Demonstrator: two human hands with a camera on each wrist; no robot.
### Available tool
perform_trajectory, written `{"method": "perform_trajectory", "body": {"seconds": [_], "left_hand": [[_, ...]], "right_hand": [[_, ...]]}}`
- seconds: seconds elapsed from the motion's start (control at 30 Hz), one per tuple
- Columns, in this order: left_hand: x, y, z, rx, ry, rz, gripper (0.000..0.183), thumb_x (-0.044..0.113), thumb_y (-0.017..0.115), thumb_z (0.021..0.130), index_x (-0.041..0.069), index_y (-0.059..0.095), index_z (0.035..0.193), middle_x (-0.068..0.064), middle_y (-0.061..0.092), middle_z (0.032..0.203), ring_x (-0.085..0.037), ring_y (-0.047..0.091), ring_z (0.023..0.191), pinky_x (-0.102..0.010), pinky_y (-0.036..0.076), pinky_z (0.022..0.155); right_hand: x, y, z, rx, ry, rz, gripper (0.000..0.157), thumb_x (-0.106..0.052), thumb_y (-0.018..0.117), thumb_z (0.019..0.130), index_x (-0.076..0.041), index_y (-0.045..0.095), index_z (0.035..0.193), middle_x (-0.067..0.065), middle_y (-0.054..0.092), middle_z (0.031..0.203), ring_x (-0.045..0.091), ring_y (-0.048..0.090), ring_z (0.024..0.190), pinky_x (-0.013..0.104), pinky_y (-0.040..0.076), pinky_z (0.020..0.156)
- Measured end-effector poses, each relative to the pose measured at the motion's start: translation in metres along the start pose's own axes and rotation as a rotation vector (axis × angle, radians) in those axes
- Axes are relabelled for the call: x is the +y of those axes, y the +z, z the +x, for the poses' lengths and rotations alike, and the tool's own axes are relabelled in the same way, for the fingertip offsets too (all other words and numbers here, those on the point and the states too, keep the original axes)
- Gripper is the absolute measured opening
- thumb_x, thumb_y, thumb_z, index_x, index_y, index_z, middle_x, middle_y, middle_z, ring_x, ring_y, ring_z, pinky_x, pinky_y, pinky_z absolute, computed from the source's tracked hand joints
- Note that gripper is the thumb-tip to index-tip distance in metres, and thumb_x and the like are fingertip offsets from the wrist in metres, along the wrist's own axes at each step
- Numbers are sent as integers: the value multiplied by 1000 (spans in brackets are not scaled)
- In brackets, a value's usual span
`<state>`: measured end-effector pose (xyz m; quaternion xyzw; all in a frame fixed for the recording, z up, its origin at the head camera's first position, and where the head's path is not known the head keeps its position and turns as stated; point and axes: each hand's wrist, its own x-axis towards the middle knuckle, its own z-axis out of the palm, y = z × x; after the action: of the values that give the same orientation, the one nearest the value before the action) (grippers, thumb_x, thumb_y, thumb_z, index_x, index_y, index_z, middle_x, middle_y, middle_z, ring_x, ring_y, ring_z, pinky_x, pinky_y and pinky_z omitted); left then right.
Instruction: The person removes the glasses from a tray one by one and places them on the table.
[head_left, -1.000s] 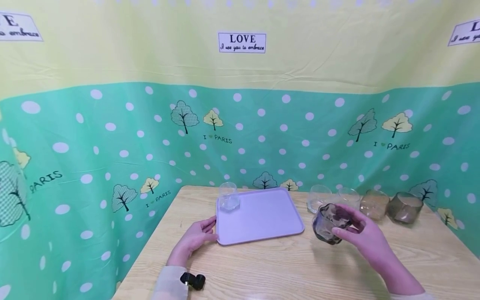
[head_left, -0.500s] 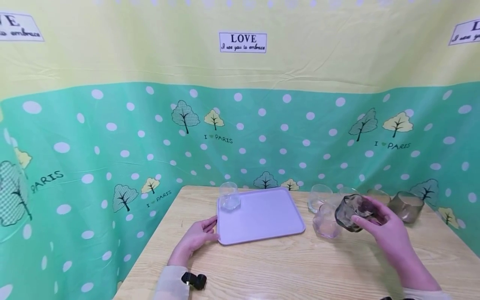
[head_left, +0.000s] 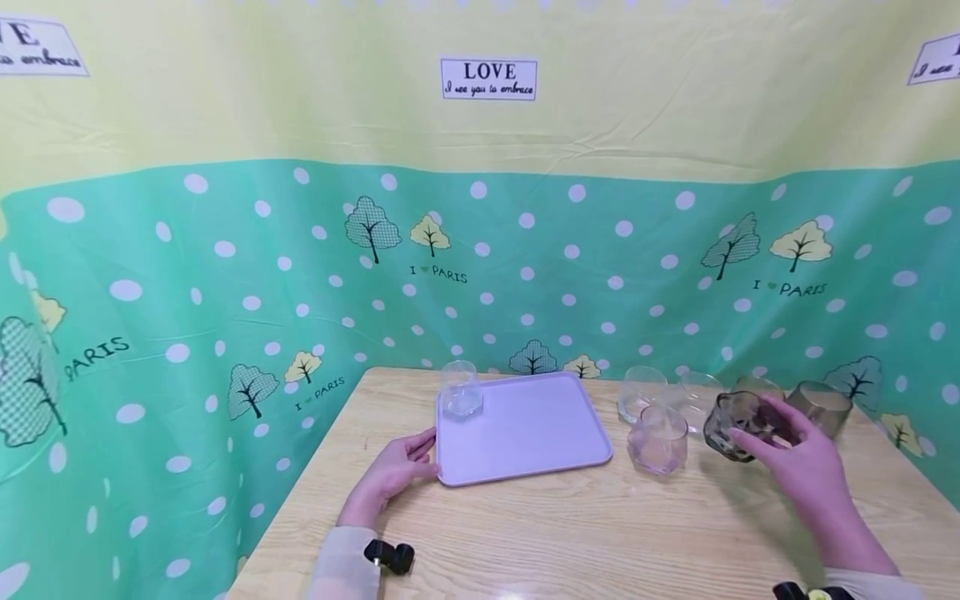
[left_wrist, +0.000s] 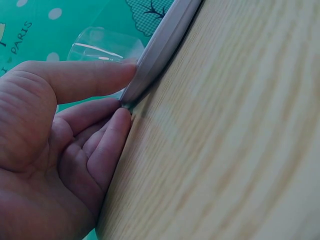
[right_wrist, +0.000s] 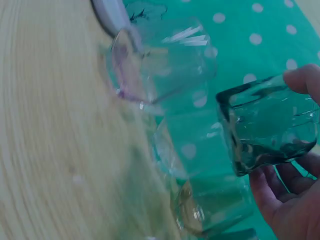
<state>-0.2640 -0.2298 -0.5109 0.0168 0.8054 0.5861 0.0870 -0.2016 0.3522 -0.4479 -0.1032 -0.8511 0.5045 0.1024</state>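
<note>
A lilac tray [head_left: 536,433] lies on the table, and my left hand [head_left: 393,473] grips its near left corner. In the left wrist view the thumb presses the tray's rim [left_wrist: 162,47] while the other fingers curl by the corner. A clear glass [head_left: 461,402] stands at the tray's far left corner. My right hand [head_left: 813,468] holds a smoky grey glass [head_left: 727,429] tilted above the table, thumb on the near side. In the right wrist view the grey glass [right_wrist: 272,122] shows its thick base. A pale pink glass [head_left: 657,446] stands upright right of the tray.
Behind the held glass stand two clear glasses [head_left: 640,396], an amber glass [head_left: 761,387], partly hidden, and a brownish grey glass [head_left: 825,404] by the right hand. A green and yellow printed cloth [head_left: 495,250] hangs behind the wooden table [head_left: 525,533].
My right hand has carried the grey glass rightward, away from the pink glass, which is left standing on the table. The left hand and tray have stayed in place.
</note>
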Motion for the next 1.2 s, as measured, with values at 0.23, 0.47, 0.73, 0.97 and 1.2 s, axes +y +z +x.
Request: {"method": "perform_trajectory", "body": {"seconds": [0.23, 0.47, 0.73, 0.97, 1.2], "left_hand": [[-1, 0, 3, -10, 6, -20, 81, -4, 83, 82, -8, 47, 155, -23, 47, 161, -41, 47, 148, -47, 43, 121], [-3, 0, 3, -9, 12, -7, 81, -3, 83, 82, -8, 47, 155, -24, 47, 161, -42, 48, 147, -47, 44, 120], [-3, -1, 4, -19, 16, -19, 81, -3, 82, 84, -10, 46, 156, -26, 45, 162, -43, 45, 148, -48, 42, 122], [-3, -1, 2, -8, 8, -23, 81, -4, 82, 83, -10, 46, 156, -25, 47, 161, -42, 46, 148, -48, 43, 121], [-1, -1, 2, -3, 4, -18, 81, -5, 82, 83, -9, 47, 155, -25, 47, 160, -43, 47, 147, -48, 44, 120]], "right_hand": [[13, 1, 4, -75, 2, -154, 109, -58, 77, 94, -2, 21, 169, 47, 28, 159, 70, 37, 135, 78, 47, 99], [23, 6, 8, -147, 30, -121, 110, -53, 79, 95, -2, 17, 170, 45, 26, 161, 68, 33, 140, 84, 32, 108], [31, 13, 11, -151, 18, -72, 103, -42, 81, 96, 3, 23, 167, 44, 28, 161, 65, 34, 142, 80, 29, 115], [33, 17, 11, -159, 4, -81, 101, -40, 83, 95, 6, 26, 165, 45, 31, 159, 65, 38, 138, 80, 33, 112], [35, 17, 12, -186, 4, -66, 103, -36, 85, 93, 4, 24, 166, 46, 29, 159, 66, 37, 137, 83, 31, 109]]}}
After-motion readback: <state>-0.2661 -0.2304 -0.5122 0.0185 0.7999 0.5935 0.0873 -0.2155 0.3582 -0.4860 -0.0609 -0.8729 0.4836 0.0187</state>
